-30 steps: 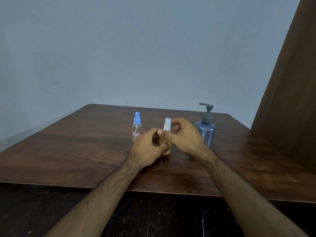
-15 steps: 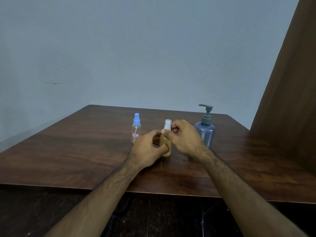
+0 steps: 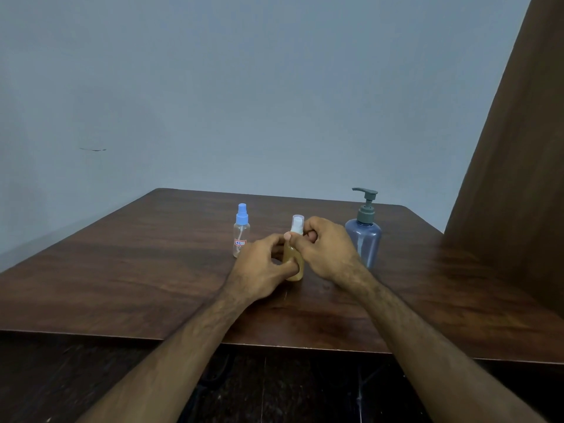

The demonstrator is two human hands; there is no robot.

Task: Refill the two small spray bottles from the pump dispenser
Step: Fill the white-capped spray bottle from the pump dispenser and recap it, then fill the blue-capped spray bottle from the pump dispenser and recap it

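Left-centre of frame: clear spray bottle w/ blue cap (image 3: pixel 241 230) stands upright on the wooden table (image 3: pixel 122 270), untouched, cap on, small label low on its body. Looks near empty, can't be sure.

Centre: left hand (image 3: pixel 262 267) is wrapped round the body of the amber spray bottle (image 3: pixel 294 264), thumb across the front, bottle upright on the table. Right hand (image 3: pixel 326 251) pinches its white spray head (image 3: pixel 297 224) at the collar, fingers curled round it. Step in hand, prob: unscrewing that head to open bottle no. 1. Next move calls for twisting w/ the right while the left holds the body steady, then lifting the head plus dip tube straight up w/o tipping the bottle.

Right of centre: blue-grey pump dispenser (image 3: pixel 363 239) just behind the right hand, nozzle pointing frame-left, not yet used.

Room: wide bare tabletop on either side of the bottles, so the head can be set down there. Near table edge runs across the lower frame under both forearms; a brown panel (image 3: pixel 512 178) rises at far right.
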